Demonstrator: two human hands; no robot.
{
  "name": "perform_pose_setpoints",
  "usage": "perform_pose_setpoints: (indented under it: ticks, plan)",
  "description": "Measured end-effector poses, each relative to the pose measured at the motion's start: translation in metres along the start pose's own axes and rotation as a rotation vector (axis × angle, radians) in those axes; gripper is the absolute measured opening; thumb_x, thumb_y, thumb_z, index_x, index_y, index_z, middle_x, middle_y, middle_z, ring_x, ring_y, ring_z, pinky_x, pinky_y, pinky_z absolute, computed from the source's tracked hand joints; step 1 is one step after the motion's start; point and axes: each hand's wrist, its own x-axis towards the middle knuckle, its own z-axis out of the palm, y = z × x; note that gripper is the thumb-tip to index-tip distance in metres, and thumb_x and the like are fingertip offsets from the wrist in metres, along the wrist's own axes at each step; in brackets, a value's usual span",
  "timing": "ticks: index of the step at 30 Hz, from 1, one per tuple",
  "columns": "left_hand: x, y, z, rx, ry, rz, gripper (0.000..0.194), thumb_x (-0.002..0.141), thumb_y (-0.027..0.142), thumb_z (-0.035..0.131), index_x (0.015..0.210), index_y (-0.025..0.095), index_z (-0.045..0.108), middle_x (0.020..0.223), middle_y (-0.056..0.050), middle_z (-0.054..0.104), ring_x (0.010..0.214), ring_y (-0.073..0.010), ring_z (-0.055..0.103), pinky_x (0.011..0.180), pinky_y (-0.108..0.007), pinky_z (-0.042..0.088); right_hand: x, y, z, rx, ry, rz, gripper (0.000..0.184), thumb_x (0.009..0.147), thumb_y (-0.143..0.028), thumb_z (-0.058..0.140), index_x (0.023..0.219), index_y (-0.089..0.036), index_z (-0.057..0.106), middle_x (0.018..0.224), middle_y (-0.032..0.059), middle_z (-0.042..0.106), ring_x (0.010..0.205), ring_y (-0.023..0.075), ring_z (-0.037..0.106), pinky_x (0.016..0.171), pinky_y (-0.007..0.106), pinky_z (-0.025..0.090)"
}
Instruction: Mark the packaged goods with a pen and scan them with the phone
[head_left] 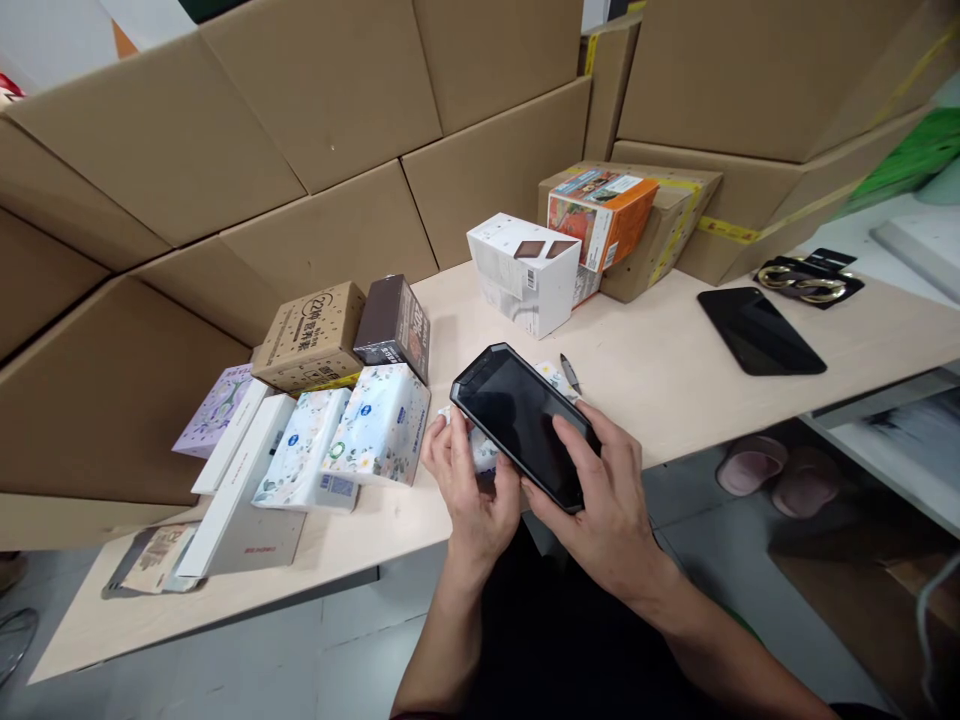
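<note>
A black, rugged-looking smartphone [517, 420] is tilted in front of me above the table, its screen dark. My right hand [611, 500] grips its right end, with the index finger lying over the screen. At the phone's left end and near edge, my left hand [476, 495] has its fingers curled in and its thumb raised against the edge. Behind the phone, a white floral pack [553, 377] shows only in part; whether the left hand touches it I cannot tell. A small dark pen-like item [570, 373] lies just beyond.
Left on the table [375, 545] stand floral tissue packs [382, 420], long white boxes [240, 490], a brown carton [311, 335] and a dark box [394, 325]. Behind are a white box [525, 275] and an orange box [604, 215]. A black tablet [761, 330] lies right. Large cartons [322, 90] wall the back.
</note>
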Motion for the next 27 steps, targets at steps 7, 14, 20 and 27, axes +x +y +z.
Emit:
perform_pose_setpoints:
  ticks: [7, 14, 20, 27]
  plan:
    - [0.0004, -0.0018, -0.0006, -0.002, -0.008, 0.027, 0.069, 0.093, 0.022, 0.055, 0.157, 0.020, 0.029, 0.128, -0.014, 0.055, 0.135, -0.0287, 0.041, 0.116, -0.054, 0.033, 0.0005, 0.0005, 0.0014, -0.021, 0.053, -0.033, 0.071, 0.084, -0.034, 0.073, 0.145, -0.012, 0.043, 0.137, 0.0253, 0.050, 0.123, 0.0358, 0.055, 0.099, 0.056, 0.052]
    - [-0.0042, -0.0027, 0.0012, -0.033, 0.059, 0.090, 0.065, 0.089, 0.012, 0.061, 0.151, 0.020, 0.042, 0.128, -0.014, 0.058, 0.138, -0.0298, 0.043, 0.115, -0.057, 0.036, 0.0015, -0.0029, 0.0033, -0.046, 0.068, -0.023, 0.067, 0.084, -0.035, 0.074, 0.140, -0.009, 0.048, 0.135, 0.0266, 0.051, 0.121, 0.0362, 0.056, 0.098, 0.055, 0.053]
    - [-0.0049, -0.0037, 0.0017, -0.054, 0.102, 0.093, 0.056, 0.090, 0.010, 0.061, 0.143, 0.023, 0.051, 0.122, -0.010, 0.062, 0.136, -0.0281, 0.048, 0.115, -0.058, 0.039, -0.0003, -0.0054, 0.0042, -0.054, 0.067, 0.000, 0.068, 0.085, -0.036, 0.073, 0.141, -0.011, 0.046, 0.137, 0.0254, 0.051, 0.123, 0.0369, 0.055, 0.099, 0.056, 0.053]
    - [-0.0054, -0.0051, 0.0002, -0.108, 0.061, 0.022, 0.055, 0.092, 0.012, 0.062, 0.144, 0.028, 0.051, 0.124, -0.009, 0.060, 0.138, -0.0247, 0.045, 0.117, -0.055, 0.038, 0.0035, -0.0043, 0.0060, -0.032, 0.084, -0.014, 0.069, 0.084, -0.035, 0.074, 0.141, -0.008, 0.046, 0.135, 0.0271, 0.053, 0.122, 0.0367, 0.057, 0.098, 0.055, 0.053]
